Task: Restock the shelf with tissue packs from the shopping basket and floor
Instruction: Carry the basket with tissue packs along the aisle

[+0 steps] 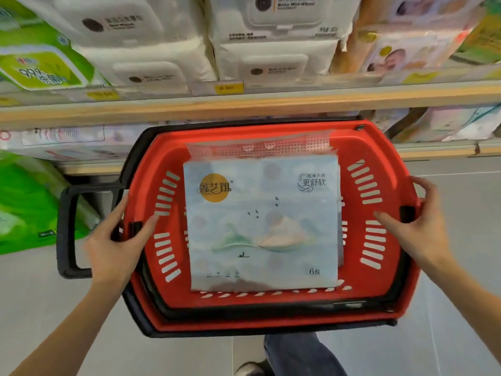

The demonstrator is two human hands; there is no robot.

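One red plastic shopping basket with slotted side walls and a black rim is in your hands, seen from above, held off the grey tiled floor in front of the shelving.

Contents: one pale blue flat tissue pack in clear film, printed with a yellow round logo, a mountain scene and a "6" mark. It lies flat in the middle of the basket floor, its clear perforated carry flap toward the far wall.

Left hand: clamped over the basket's left rim, thumb on the outside, fingers curled over onto the inner wall. It has hold of the rim only; the tissue pack lies just beside those fingers, apart from them.

Right hand: clamped over the right rim the same way, fingers reaching down the inner wall. The tissue pack lies near it but clear of it.

So the pack sits between your two hands, touched by neither.

Fittings: a black loop handle sticks out from the basket's left side.

Surroundings: a light wooden shelf edge runs across above the basket, carrying white wet-wipe packs and a green-and-white pack. Green bagged goods stand low at left. Your dark trouser leg shows below the basket.
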